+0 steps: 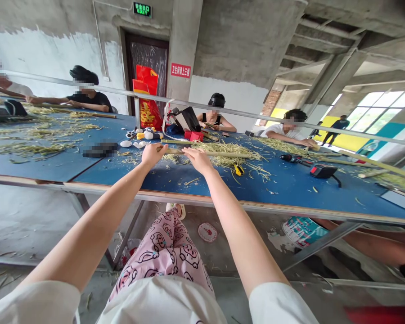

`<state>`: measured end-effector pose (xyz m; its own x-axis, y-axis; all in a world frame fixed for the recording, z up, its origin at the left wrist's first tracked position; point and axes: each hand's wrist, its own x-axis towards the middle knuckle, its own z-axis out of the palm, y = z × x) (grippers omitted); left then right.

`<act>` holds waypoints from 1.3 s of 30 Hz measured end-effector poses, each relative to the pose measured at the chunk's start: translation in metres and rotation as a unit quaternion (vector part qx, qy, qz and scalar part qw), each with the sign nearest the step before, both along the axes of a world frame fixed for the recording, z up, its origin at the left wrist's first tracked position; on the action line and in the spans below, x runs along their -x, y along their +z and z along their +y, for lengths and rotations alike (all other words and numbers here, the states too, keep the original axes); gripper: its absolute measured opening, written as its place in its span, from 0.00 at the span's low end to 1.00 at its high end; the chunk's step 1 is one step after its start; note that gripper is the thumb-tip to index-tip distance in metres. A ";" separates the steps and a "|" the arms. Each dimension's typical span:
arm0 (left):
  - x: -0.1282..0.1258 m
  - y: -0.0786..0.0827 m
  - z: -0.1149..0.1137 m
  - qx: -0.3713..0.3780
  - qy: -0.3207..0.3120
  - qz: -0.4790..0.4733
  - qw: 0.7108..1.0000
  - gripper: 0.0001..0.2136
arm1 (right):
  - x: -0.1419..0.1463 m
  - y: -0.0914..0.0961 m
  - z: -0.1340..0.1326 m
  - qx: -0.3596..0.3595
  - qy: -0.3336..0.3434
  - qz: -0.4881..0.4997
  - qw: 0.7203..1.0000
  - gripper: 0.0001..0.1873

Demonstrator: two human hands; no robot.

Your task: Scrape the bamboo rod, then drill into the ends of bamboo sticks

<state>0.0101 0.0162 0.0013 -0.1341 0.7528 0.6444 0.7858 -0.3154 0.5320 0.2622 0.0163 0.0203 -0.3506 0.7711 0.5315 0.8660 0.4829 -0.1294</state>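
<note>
A long pale wooden stick lies roughly level above the blue tabletop, in front of a heap of thin curled shavings. My left hand is closed round its left end. Further right along the same stick, my right hand grips it from above, fingers bent over it. Something small and dark shows between the two hands, but I cannot make out what it is. Near my right hand lies a yellow and black tool, perhaps a tape measure.
The blue table carries a cordless drill, a black and red battery-like block, a dark flat object, plush toys and a bag. A metal rail runs behind. Other people sit across the table; another's arm shows at right.
</note>
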 end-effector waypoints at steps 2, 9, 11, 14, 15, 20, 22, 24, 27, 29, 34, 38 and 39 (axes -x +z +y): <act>0.000 0.000 0.000 -0.006 -0.003 0.002 1.000 0.27 | -0.001 -0.001 0.003 -0.003 -0.004 0.007 1.000 0.20; 0.001 0.001 0.001 -0.023 -0.013 -0.019 0.999 0.24 | -0.009 -0.007 0.009 -0.020 -0.069 0.035 0.997 0.20; 0.003 0.002 0.001 -0.030 -0.012 -0.030 0.999 0.23 | 0.000 -0.007 0.006 -0.026 -0.021 0.022 0.999 0.18; 0.007 0.004 0.002 -0.036 -0.016 -0.038 0.999 0.21 | 0.005 -0.008 0.005 -0.031 0.018 0.015 0.999 0.17; 0.008 0.003 0.003 -0.038 -0.018 -0.039 0.998 0.21 | 0.003 -0.009 0.006 -0.032 0.007 0.021 0.999 0.17; 0.009 0.001 0.009 -0.055 -0.051 -0.027 0.997 0.20 | -0.018 -0.014 0.015 -0.030 -0.125 0.059 0.990 0.21; 0.009 0.000 0.010 -0.067 -0.079 -0.007 0.995 0.19 | -0.016 -0.015 0.015 -0.031 -0.129 0.052 0.990 0.20; 0.010 0.001 0.010 -0.075 -0.105 0.019 0.991 0.17 | -0.007 -0.013 0.013 -0.033 -0.093 0.033 0.995 0.20; 0.013 0.001 0.009 -0.078 -0.127 0.064 0.987 0.16 | 0.005 -0.011 0.009 -0.032 -0.027 0.001 0.999 0.20; 0.014 0.000 0.009 -0.076 -0.126 0.091 0.985 0.16 | 0.002 -0.010 0.009 -0.030 -0.026 -0.003 0.999 0.20; 0.010 -0.003 0.011 -0.053 -0.100 0.145 0.983 0.17 | -0.022 -0.008 0.009 -0.021 -0.099 0.008 0.995 0.19; 0.007 -0.003 0.004 -0.027 -0.072 0.176 0.981 0.15 | -0.003 -0.006 0.001 -0.022 -0.009 -0.031 0.999 0.19; 0.007 -0.002 0.001 -0.021 -0.059 0.181 0.982 0.16 | 0.005 -0.006 -0.001 -0.023 0.021 -0.041 0.999 0.19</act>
